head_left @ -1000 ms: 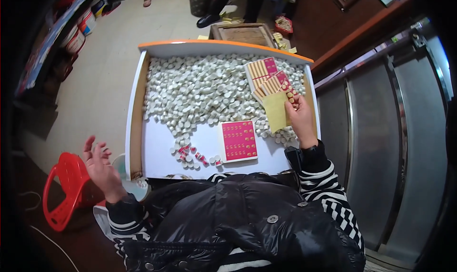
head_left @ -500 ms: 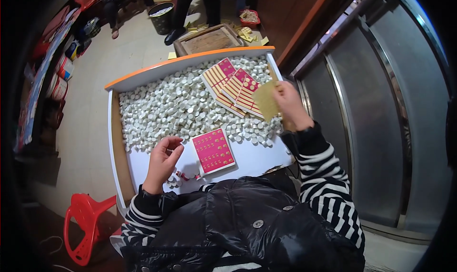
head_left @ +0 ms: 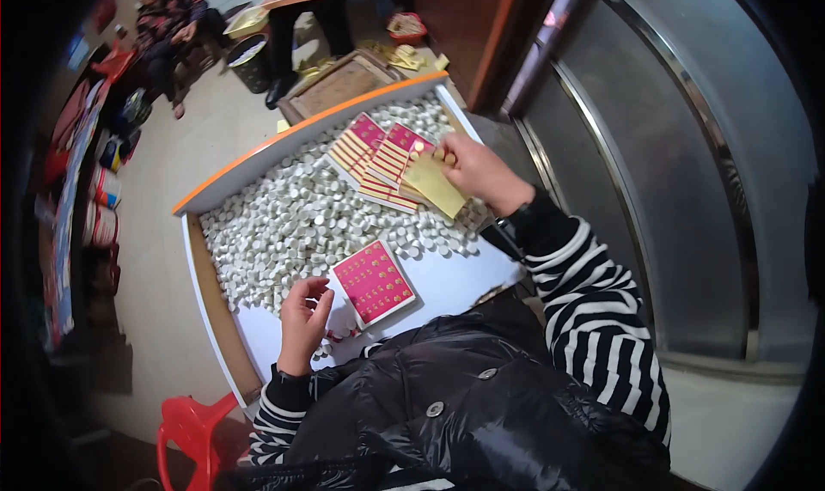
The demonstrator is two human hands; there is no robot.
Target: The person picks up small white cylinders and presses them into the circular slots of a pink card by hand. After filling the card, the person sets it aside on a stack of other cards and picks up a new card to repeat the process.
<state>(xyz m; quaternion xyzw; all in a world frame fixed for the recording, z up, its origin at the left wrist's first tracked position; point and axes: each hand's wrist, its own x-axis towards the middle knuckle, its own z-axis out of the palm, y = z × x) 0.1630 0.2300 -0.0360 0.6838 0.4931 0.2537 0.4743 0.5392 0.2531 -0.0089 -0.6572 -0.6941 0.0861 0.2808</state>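
Observation:
My right hand (head_left: 473, 171) is closed on the edge of a thin yellowish paper sheet (head_left: 438, 186), above the right side of a drawer-like tray. Partly beneath that sheet lies a fanned pile of pink-and-cream striped cards (head_left: 382, 164), on top of many small white round pieces (head_left: 296, 212). In front of me a square block with a pink patterned top (head_left: 374, 282) rests on the tray's white floor. My left hand (head_left: 305, 323) hovers just left of it, fingers loosely curled, thumb apart, with nothing visible in it. A few white and red pieces (head_left: 342, 330) lie beside that hand.
The tray has an orange far rim (head_left: 309, 139) and a white left wall (head_left: 210, 306). A red plastic stool (head_left: 191, 431) stands at lower left. Metal door panels (head_left: 619, 173) rise at right. Beyond the tray are a wooden board (head_left: 339, 85), a dark bin (head_left: 251, 66) and two people.
My right hand has brought the yellowish sheet left over the striped cards. The view has turned, so the tray appears tilted. My left hand stays beside the pink-topped block.

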